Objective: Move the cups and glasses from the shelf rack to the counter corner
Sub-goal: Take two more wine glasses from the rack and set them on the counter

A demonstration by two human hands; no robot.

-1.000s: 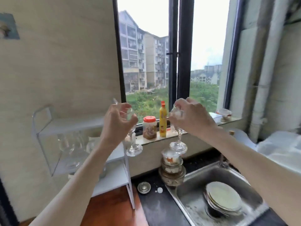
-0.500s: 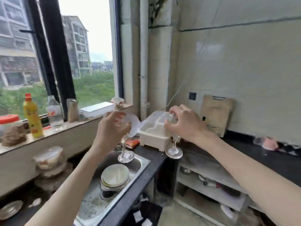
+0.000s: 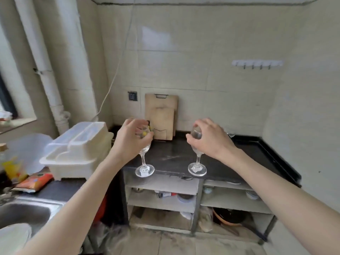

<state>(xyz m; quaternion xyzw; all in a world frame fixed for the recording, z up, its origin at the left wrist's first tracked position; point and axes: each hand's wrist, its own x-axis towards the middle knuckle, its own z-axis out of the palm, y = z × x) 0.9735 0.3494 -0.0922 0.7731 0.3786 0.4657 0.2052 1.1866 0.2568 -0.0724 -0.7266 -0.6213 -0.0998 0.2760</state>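
Observation:
My left hand (image 3: 129,139) grips the bowl of a clear stemmed wine glass (image 3: 144,162) from above. In my right hand (image 3: 211,139) hangs a second clear stemmed glass (image 3: 197,162), held the same way by its bowl. Both glasses are upright in the air, their round bases over the near edge of the black counter (image 3: 174,155). The counter runs back into a tiled wall corner. The shelf rack is out of view.
Two wooden cutting boards (image 3: 162,116) lean on the back wall. A white lidded dish drainer (image 3: 77,148) stands left of the counter, with a steel sink (image 3: 24,214) and a snack packet (image 3: 33,182) nearer. Open shelves (image 3: 184,199) with bowls sit under the counter.
The view has swung right, from the window and shelf rack, past the sink, to the black counter corner. Both hands carried their glasses along and now hold them over the counter's front edge.

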